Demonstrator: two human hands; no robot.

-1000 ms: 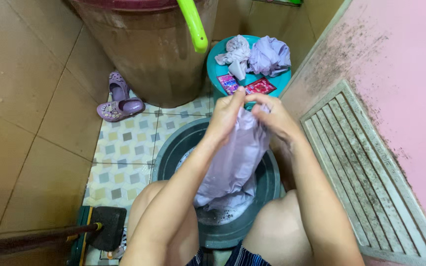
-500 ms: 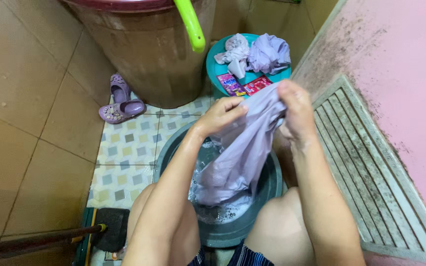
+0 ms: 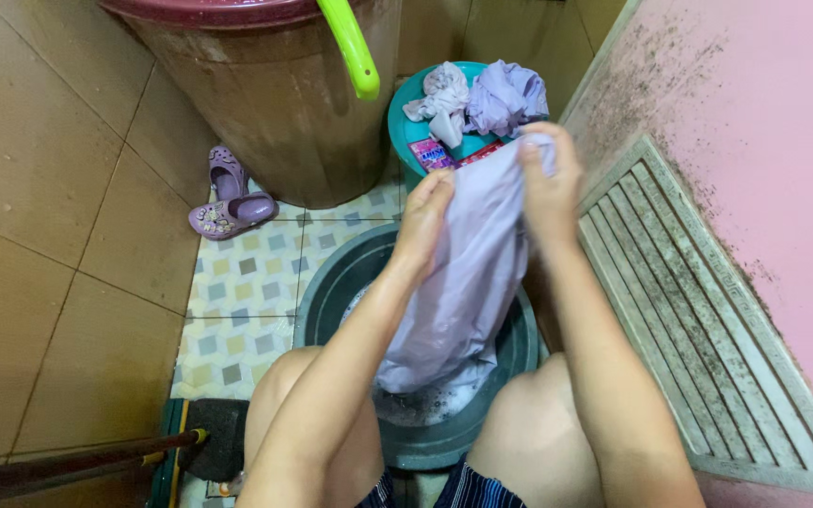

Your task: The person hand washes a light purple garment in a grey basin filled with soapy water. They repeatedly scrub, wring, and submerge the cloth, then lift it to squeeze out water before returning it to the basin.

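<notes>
Wet lilac garment (image 3: 458,282) pinched at its top edge by left hand (image 3: 422,221) and right hand (image 3: 546,183), both closed on cloth, lower end trailing into sudsy grey basin (image 3: 326,292). Washing seemingly midway; wrung pieces (image 3: 482,99) heaped on teal stool (image 3: 405,132). Patterned tile floor (image 3: 237,282), brown barrel (image 3: 275,103), pink wall (image 3: 773,122).

Head view: both hands grip a wet lavender garment (image 3: 458,282) above a dark grey wash basin (image 3: 331,292) of soapy water. The right hand (image 3: 548,183) pinches the top edge; the left hand (image 3: 422,221) presses its side. Behind: teal stool (image 3: 405,118) bearing wrung clothes (image 3: 482,97) and sachets (image 3: 428,153); purple clogs (image 3: 228,199).
</notes>
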